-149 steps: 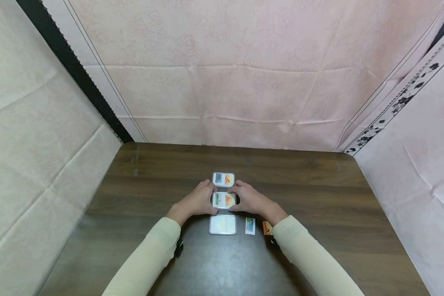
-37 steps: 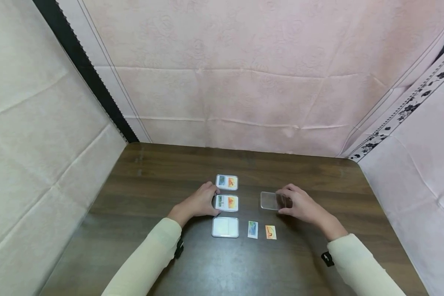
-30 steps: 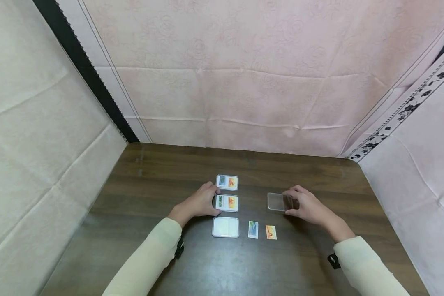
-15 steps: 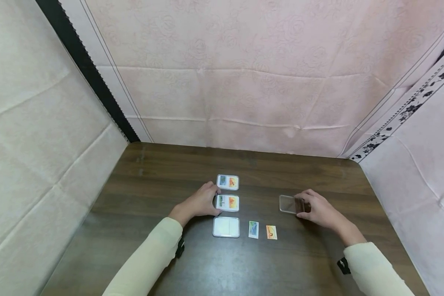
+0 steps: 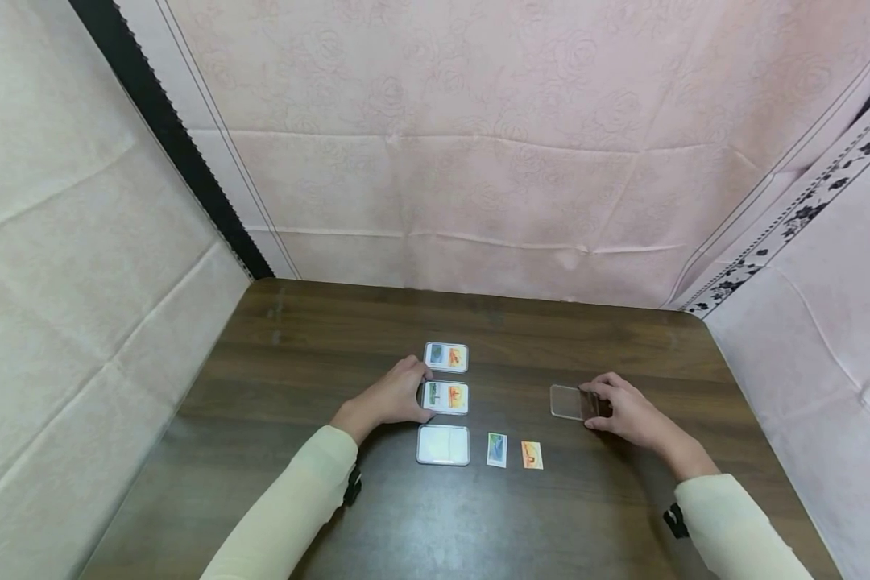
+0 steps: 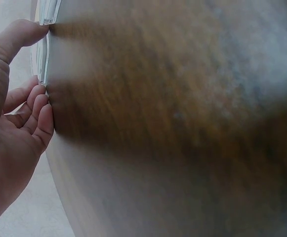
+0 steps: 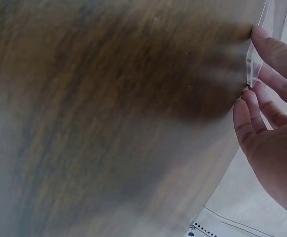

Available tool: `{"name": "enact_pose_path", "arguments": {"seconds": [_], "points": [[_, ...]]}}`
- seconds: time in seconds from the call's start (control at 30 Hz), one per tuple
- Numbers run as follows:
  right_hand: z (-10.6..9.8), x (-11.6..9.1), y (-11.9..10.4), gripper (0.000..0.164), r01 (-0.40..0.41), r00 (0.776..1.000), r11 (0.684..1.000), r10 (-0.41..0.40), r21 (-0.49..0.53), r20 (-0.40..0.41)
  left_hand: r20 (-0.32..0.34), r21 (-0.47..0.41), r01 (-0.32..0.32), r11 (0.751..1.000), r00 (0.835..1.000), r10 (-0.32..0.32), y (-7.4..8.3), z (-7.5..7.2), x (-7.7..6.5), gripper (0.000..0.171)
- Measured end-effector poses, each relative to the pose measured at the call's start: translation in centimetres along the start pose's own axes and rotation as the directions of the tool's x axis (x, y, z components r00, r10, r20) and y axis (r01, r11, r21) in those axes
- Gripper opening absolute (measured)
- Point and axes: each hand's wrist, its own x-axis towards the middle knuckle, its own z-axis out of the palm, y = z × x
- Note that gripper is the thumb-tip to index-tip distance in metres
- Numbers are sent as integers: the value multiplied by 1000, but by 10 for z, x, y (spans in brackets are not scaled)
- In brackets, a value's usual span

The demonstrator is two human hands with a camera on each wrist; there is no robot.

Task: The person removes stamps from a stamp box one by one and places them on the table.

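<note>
My left hand [image 5: 390, 394] holds the left edge of the middle case [image 5: 445, 397], thumb at the near side, fingers at the far side. That case has a green-blue card and an orange card side by side in it. In the left wrist view, the thumb touches the case's clear edge [image 6: 44, 59]. To the right, my right hand [image 5: 627, 409] grips an uncovered clear plastic lid [image 5: 566, 402] by its right end, flat on or just over the table. The right wrist view has the fingers round the lid's clear corner [image 7: 252, 69].
A similar case [image 5: 446, 357] with two cards lies beyond the middle one. Nearer me lies a white-looking case [image 5: 443, 445]. Beside it are a loose blue-green card [image 5: 496, 450] and a loose orange card [image 5: 532, 455], all on a wooden table [image 5: 319, 515].
Five seconds ago both hands were at the middle case. My right hand has since carried the clear lid off to the right and slowed almost to a stop. The left hand stays put.
</note>
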Motion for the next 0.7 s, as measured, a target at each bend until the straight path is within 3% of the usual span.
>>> {"name": "enact_pose_path", "arguments": {"seconds": [0.4,0.7], "points": [[-2,0,0,69,0,999,1000,-1,23,32,-7,6,-5,1000,1000,5,1,-1,-1,64],[-4,-2,-4,68,-9,1000,999,9,47,14,-1,-2,1,1000,1000,-1,2,-2,0,64]]}}
